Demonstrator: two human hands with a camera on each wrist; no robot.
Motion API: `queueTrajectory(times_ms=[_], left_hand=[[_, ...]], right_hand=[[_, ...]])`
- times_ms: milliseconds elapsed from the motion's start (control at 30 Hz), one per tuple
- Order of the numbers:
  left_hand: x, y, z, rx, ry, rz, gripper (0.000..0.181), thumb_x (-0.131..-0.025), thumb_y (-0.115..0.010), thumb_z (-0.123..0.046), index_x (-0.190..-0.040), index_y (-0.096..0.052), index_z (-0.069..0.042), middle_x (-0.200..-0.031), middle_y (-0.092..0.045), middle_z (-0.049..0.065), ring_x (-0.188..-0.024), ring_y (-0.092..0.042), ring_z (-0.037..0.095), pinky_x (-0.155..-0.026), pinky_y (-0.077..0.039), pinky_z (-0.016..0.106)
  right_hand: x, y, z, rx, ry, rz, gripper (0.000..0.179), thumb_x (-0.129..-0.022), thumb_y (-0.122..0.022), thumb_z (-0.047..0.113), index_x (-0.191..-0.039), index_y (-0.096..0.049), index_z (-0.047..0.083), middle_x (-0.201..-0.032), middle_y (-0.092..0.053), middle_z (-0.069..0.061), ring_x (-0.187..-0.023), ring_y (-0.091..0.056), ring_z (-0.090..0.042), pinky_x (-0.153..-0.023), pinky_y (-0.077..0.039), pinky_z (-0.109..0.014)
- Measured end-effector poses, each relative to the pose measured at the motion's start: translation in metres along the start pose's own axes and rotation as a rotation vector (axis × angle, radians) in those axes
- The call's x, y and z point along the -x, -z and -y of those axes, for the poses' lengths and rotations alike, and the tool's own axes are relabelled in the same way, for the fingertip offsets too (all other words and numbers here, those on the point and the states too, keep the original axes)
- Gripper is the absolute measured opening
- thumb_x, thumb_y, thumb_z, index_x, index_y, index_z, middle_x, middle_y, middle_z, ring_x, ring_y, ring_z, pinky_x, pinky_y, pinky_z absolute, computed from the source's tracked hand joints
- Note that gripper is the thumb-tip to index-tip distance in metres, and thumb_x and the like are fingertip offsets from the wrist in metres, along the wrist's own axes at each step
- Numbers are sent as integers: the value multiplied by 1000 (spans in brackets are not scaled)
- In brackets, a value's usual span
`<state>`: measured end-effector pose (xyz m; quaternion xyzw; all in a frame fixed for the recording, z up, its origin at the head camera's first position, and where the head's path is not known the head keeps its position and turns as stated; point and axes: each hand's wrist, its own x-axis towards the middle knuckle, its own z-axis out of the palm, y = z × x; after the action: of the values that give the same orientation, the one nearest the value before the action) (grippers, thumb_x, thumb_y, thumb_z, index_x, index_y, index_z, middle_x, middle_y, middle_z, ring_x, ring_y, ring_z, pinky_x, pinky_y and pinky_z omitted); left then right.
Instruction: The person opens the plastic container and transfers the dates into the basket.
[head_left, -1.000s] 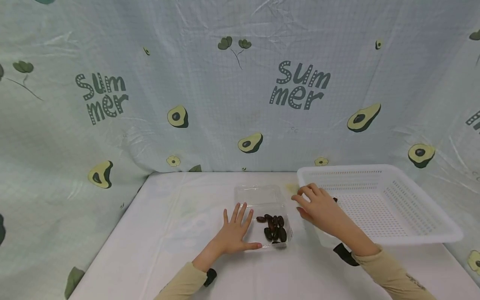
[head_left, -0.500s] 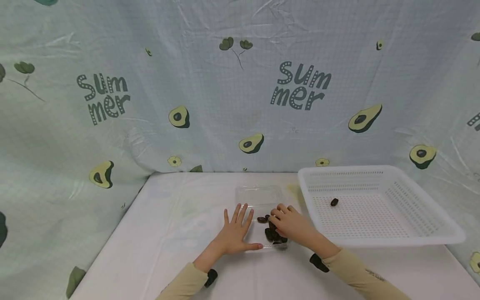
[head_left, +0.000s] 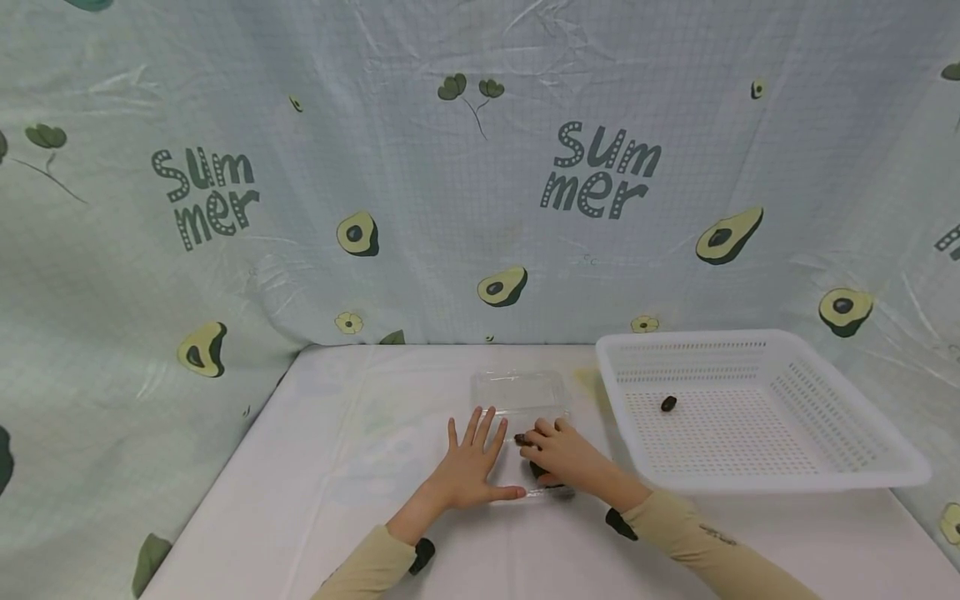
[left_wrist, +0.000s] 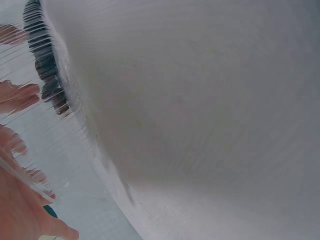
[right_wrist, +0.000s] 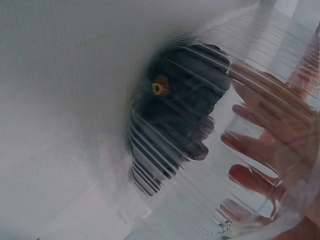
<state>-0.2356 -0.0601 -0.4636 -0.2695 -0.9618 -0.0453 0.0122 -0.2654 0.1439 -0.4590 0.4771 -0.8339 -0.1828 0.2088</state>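
Compared with half a second ago, the person's right hand (head_left: 568, 458) has shifted slightly left at lower centre of the head view, over glossy dark brown oval fruits (head_left: 537, 472) in a clear rectangular plastic container (head_left: 515, 468). Its fingers bend downward; whether they grasp one cannot be told. Fingers spread and released, the left hand (head_left: 468, 472) lies at the container's left side. At right, a white perforated plastic basket (head_left: 817, 482) holds a single fruit (head_left: 669, 404). In the left wrist view, fruits show through clear plastic at upper left; in the right wrist view, they cluster near centre.
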Motion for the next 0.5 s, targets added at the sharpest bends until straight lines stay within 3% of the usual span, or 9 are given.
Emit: queueTrajectory(times_ms=[200, 400, 500], left_hand=[[1, 0, 0, 40, -6, -18, 101, -74, -34, -77, -144, -14, -7, -150, -6, 18, -137, -4, 39, -97, -9, 69], [2, -2, 0, 73, -27, -54, 104, -73, -23, -81, -143, -15, -6, -150, -4, 18, -138, 1, 37, -96, -7, 69], [2, -2, 0, 61, -21, -48, 102, -74, -29, -79, -144, -15, -6, -150, -5, 18, -138, 0, 37, -96, -9, 69]], right_hand=[[-2, -5, 2, -17, 6, 15, 41, -66, -68, 54, -98, -60, 30, -96, -60, 11, -85, -45, -11, -64, -37, -27], [-3, -4, 2, -49, 29, 52, 33, -68, -67, 51, -90, -60, 29, -86, -61, 14, -77, -41, -9, -59, -28, -23], [-3, -3, 2, -64, 39, 66, 28, -70, -66, 49, -88, -60, 28, -83, -60, 14, -75, -41, -8, -57, -26, -22]])
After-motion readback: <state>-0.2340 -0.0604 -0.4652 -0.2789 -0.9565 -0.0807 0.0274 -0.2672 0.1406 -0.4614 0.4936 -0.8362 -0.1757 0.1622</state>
